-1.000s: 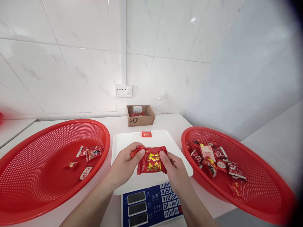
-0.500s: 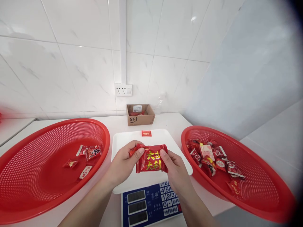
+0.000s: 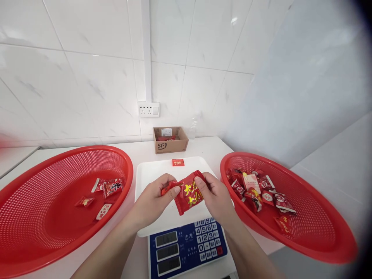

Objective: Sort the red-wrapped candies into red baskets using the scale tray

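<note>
Both my hands hold one red snack packet (image 3: 189,193) with gold Chinese characters, tilted above the white pan (image 3: 157,224) of a weighing scale. My left hand (image 3: 158,197) pinches its left side between thumb and fingers. A bit of red wrapper shows in that grip; whether it belongs to the same packet I cannot tell. My right hand (image 3: 213,193) grips the packet's upper right, thumb on the front and fingers behind. On the pan's far edge lies a small red packet (image 3: 178,162). The scale's blue keypad panel (image 3: 188,248) sits below my hands.
To the left stands a red perforated basket (image 3: 29,252) with several wrapped snacks (image 3: 112,187). Another red basket (image 3: 325,236) at right holds a pile of packets (image 3: 267,197). An open cardboard box (image 3: 171,146) with red packets stands behind the scale, near the wall socket (image 3: 148,109).
The packet has turned in my hands, its right end now higher and its left lower. My right hand has shifted up along its edge. The view has shifted slightly.
</note>
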Demonstrator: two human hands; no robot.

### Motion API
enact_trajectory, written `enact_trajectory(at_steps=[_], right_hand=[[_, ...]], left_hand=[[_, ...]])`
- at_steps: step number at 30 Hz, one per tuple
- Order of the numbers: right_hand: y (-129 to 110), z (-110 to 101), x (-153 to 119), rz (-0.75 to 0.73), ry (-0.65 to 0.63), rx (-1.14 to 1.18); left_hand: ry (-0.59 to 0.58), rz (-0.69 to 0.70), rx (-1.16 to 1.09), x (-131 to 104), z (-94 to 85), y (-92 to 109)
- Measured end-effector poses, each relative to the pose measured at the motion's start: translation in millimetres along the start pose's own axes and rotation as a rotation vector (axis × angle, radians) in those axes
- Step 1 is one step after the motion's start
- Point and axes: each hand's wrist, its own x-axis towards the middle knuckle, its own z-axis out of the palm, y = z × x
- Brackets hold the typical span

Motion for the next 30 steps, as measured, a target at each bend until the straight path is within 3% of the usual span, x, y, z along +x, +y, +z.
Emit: enact_trajectory(at_steps=[5,22,30], right_hand=[[-1.5,0.4,-0.6,-0.069,0.011,-0.071],[4.8,6.0,-3.8,-0.021,0.061,0.073],[-3.7,-3.0,-5.9,0.096,-0.089,0.185]], left_hand=[[-0.001,0.002,0.015,2.4,-0.1,-0.6],[0.02,-0.005,-0.023,1.1,1.0,0.7],[0.099,0.018,-0.061,2.4,-1.9,-4.6]])
